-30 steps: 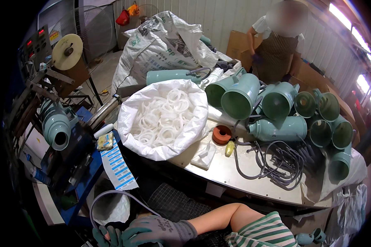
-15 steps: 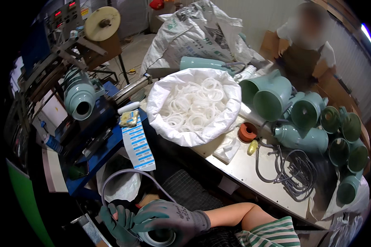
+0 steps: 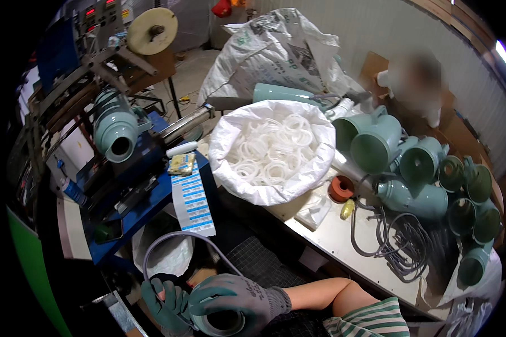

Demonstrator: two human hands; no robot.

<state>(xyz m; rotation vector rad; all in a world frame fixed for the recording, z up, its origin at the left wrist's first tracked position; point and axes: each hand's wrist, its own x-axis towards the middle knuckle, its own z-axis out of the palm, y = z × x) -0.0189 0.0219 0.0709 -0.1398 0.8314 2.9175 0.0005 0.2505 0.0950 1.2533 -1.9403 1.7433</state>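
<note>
My right hand (image 3: 230,297), in a grey-green work glove, curls over a pale green thermos-jug shell (image 3: 243,321) close to my body. Only the shell's round open mouth and rim show; the rest is hidden by the glove and the lower edge. Beside it on the left, my left hand (image 3: 167,303), gloved too, is closed around the end of a grey flexible strip (image 3: 177,233). From that grip the strip arches up and over to the right, running down behind my right hand. Where its other end lies is hidden.
A white sack of clear plastic rings (image 3: 275,149) stands ahead. On the right-hand table (image 3: 343,247) lie coiled grey strips (image 3: 407,244), an orange tape roll (image 3: 340,188) and several green jug shells (image 3: 413,199). A machine (image 3: 121,126) holds a shell at left. Another person (image 3: 413,84) is behind.
The whole view has shifted slightly. My hands keep the same grips, with the shell's mouth turned a little more into view. The other person has leaned lower.
</note>
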